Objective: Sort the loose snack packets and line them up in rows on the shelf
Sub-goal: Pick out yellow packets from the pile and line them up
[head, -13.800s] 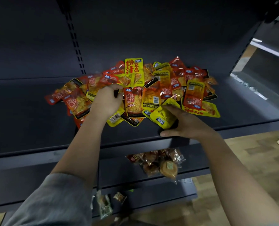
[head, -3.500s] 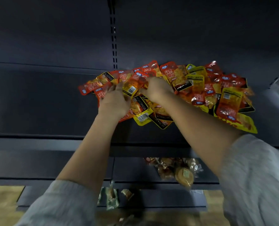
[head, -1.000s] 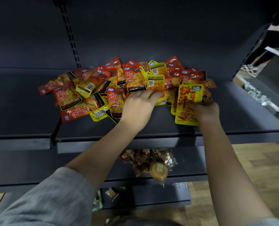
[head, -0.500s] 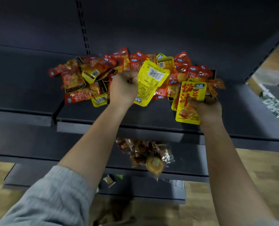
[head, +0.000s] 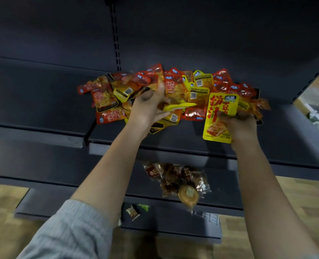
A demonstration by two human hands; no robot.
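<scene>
we've got the tall yellow foil packet with red lettering (head: pixel 219 116) pinched upright in our right hand (head: pixel 239 126), fingers closed on its right edge, just above the dark metal shelf (head: pixel 173 141). left hand (head: pixel 147 111) is curled round a thin yellow packet seen edge-on (head: pixel 179 106), blurred, prob mid-turn. behind both, the loose heap of red, orange and yellow packets (head: pixel 173 90) sits unsorted, no rows yet. risk imo: front packets overhang the shelf lip, a nudge w/ either wrist could tip them off; slick foil may slip. lower shelf (head: pixel 99 191) holds a clump of brown clear-wrapped snacks (head: pixel 179 182).
</scene>
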